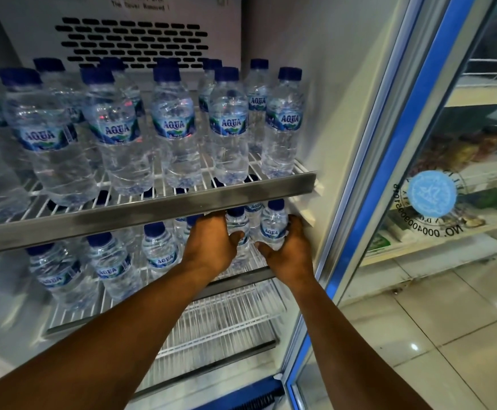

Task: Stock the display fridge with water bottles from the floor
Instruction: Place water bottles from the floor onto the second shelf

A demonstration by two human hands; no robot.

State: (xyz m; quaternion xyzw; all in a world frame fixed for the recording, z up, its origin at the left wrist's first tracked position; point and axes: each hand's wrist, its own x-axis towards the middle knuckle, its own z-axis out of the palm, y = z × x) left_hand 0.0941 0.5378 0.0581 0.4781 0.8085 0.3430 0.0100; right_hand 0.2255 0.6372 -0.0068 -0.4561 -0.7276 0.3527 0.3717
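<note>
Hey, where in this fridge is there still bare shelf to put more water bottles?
Bare: the lower wire shelves under the second shelf, nothing visible on them. Crowded: the top shelf, bottles across its width, and the second shelf's right end, where the left hand grips a bottle and the right hand a second bottle.

Bottles (pixel 173 125): labels read "AQUA". Door (pixel 432 232): mirrored print "NO. 00040099…" beside a round sticker. Panel (pixel 140 5), top: partly legible "The Cover Removed !"

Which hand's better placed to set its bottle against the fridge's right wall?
Probably right: the right hand grips the outer bottle, nearest the right wall; the left hand grips the inner bottle, further left.
</note>
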